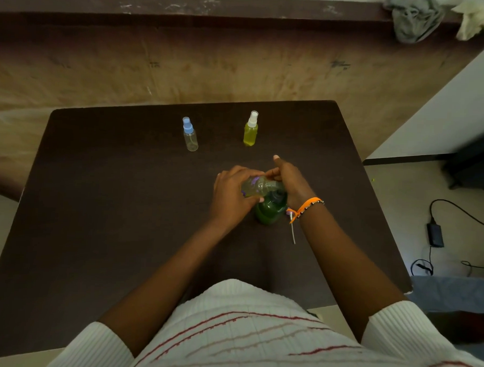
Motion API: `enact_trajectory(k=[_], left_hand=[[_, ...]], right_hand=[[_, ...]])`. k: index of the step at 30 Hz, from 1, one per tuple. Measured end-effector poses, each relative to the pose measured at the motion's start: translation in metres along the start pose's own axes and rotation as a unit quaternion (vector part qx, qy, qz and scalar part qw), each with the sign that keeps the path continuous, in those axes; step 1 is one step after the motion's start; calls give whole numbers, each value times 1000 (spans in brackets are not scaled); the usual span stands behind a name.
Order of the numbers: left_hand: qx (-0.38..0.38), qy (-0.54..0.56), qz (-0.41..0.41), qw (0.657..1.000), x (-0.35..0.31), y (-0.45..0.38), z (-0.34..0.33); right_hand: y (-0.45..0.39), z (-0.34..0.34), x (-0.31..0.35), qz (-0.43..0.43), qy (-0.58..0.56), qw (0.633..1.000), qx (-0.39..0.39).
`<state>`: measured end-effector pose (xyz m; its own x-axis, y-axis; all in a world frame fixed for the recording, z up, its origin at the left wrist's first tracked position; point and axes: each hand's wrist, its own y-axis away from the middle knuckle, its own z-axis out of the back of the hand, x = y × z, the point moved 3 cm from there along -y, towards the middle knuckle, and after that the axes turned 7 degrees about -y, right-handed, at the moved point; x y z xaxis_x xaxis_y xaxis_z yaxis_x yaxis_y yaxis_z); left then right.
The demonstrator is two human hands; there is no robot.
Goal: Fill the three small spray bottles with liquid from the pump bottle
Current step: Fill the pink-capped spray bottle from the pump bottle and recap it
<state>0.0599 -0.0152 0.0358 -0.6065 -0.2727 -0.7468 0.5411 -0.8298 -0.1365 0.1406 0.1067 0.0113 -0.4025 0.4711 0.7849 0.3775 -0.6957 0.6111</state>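
Note:
A green pump bottle (268, 211) stands on the dark table (124, 206), near its middle. My left hand (231, 195) grips a small clear spray bottle (256, 186) with purple marks, tilted on its side against the pump's head. My right hand (289, 181) sits on top of the pump head, index finger raised. A small clear bottle with a blue sprayer (190, 135) stands upright farther back on the left and looks empty. To its right stands a small bottle with a white sprayer (251, 130), filled with yellow-green liquid.
An orange bracelet (307, 206) with a dangling cord circles my right wrist. On the floor to the right lie a black power adapter (435, 234) and cables. Crumpled cloths (414, 19) lie at the far right on a ledge.

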Motion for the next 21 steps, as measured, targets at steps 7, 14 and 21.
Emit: enact_trajectory(k=[7,14,21], left_hand=[[5,1,3,1000,2,-1,-1],[22,-8,16,1000,4,2,-4],[14,-20,23,999,1,0,2]], right_hand=[[-3,0,3,64,38,994,-82],[-4,2,0,120,107,974,-157],[-8,1,7,74,80,991,-79]])
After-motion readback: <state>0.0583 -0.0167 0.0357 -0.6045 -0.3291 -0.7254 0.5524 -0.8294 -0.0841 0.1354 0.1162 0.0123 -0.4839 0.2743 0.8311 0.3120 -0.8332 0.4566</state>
